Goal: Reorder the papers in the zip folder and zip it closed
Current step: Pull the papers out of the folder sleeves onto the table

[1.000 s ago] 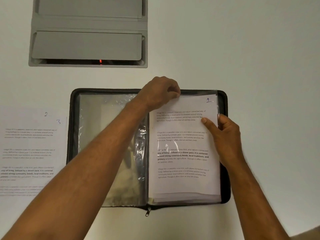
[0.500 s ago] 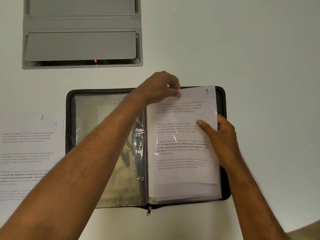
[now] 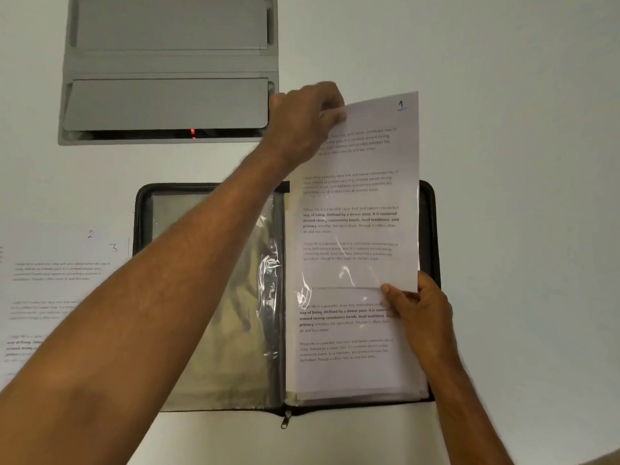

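On the white table (image 3: 520, 162) the black zip folder (image 3: 432, 229) lies open, with loose sheets (image 3: 63, 283) marked 2 and 3 to its left and a grey tray (image 3: 167, 65) beyond it. The sheet marked 1 (image 3: 362, 203) stands partly out of the right-hand plastic sleeve (image 3: 355, 364), past the folder's far edge. The left hand (image 3: 302, 122) pinches that sheet's far left corner, and the right hand (image 3: 422, 317) grips the sleeve's right edge, thumb on top.
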A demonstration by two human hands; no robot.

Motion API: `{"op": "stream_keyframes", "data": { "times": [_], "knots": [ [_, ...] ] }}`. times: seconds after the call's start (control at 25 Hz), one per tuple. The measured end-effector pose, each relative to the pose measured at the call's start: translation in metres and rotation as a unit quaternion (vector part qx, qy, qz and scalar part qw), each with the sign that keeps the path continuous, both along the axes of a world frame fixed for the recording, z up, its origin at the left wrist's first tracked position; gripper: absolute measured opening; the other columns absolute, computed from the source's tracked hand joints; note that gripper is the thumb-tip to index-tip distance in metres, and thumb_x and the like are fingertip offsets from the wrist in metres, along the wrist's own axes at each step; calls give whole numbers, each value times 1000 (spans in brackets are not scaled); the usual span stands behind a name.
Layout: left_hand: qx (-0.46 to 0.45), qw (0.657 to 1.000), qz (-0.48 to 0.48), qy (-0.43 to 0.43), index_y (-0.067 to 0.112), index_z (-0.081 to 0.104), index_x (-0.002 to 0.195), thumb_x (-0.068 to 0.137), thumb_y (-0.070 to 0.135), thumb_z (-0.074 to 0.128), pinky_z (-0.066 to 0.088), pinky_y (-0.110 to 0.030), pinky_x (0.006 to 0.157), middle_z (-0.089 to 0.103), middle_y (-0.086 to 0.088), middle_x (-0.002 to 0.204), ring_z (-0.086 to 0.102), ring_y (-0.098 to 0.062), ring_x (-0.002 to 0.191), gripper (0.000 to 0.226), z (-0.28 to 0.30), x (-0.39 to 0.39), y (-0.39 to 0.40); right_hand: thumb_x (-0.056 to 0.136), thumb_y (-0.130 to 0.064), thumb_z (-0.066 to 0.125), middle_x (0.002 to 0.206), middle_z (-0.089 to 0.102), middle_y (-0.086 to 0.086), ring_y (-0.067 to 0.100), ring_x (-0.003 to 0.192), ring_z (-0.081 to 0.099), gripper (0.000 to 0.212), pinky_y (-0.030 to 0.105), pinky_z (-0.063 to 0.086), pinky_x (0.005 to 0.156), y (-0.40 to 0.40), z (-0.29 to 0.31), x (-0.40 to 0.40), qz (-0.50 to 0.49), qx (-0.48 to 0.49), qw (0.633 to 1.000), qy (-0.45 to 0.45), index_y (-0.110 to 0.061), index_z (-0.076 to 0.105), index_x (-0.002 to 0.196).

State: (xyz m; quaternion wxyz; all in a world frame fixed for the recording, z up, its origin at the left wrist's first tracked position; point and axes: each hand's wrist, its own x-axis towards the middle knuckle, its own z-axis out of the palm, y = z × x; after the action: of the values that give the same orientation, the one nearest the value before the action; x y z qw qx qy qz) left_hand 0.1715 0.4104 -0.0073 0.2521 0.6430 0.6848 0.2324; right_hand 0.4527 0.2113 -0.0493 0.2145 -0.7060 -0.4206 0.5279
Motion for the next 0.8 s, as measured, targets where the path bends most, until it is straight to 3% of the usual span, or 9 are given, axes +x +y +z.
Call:
{"op": "stream_keyframes", "data": {
  "times": [0.08,0.16,0.52,0.8],
  "knots": [
    [30,999,14,-7,24,67,103,99,35,58,47,-35,91,67,16,97,63,-9,94,16,10,-7,12,96,-19,73,86,76,-5,11,75,74,19,20,58,63,-1,0,0,-2,-1,1000,5,-22,66,114],
    [57,998,31,6,24,69,103,98,35,57,55,-39,84,69,15,97,64,-8,90,17,21,-14,20,95,-19,73,85,77,-4,17,76,75,18,26,60,67,-1,-1,1,-3,-3,1000,12,-25,66,111],
    [91,988,123,22,30,72,104,94,37,63,54,-39,83,69,14,91,66,-17,93,15,64,-57,27,92,-19,77,75,75,0,22,75,74,14,44,62,81,5,-2,1,3,-21,1000,-3,-24,67,101],
    [130,973,187,-34,29,73,96,93,35,65,54,-34,79,70,14,90,65,-8,87,11,133,-96,14,90,-17,79,71,75,2,25,67,72,16,50,61,82,8,11,-4,7,-23,999,-32,-22,68,99]
  ]
}}
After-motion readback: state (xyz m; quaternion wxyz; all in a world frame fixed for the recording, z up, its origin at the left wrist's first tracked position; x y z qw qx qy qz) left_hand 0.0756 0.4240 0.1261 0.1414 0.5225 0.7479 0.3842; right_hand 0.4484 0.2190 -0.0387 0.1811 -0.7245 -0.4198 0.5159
